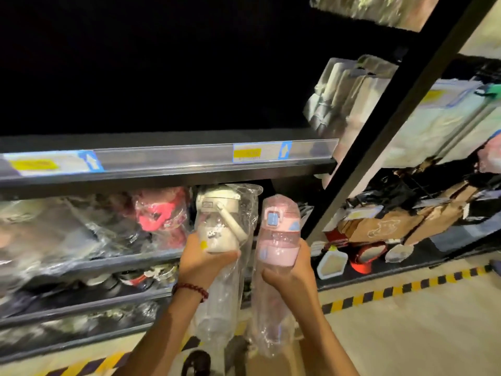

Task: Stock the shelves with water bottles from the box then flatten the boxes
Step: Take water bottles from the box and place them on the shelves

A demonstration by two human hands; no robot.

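A: Head view, left side first. What did the left hand [202, 260] hold?

B: Left hand gripped a white bottle [217, 222] around its lower body, fingers curled under the base. Bottle was sealed in a clear plastic sleeve that trailed down past the wrist. A red beaded bracelet [191, 290] sat on that wrist.

A: And the right hand [288, 270]?

B: Right hand gripped a pink bottle [278, 234] with a blue lid clasp, fingers wrapped around the body just below the pink band. It was also wrapped in clear plastic, which hung down along the forearm.

A: Position of both bottles?

B: Both stood upright, side by side and near each other, raised in front of the shelf [168, 169] edge. The white bottle's lid sat just under the shelf rail carrying the price labels [261, 152]. Whether either bottle rested on the lower shelf could not be told.

A: Surroundings?

B: Red wrapped goods [160, 210] lay on the shelf to the left, far behind the white bottle. A black upright [385, 126] ran diagonally to the right. Yellow-and-black floor tape [406, 287] ran along the shelf base at right.
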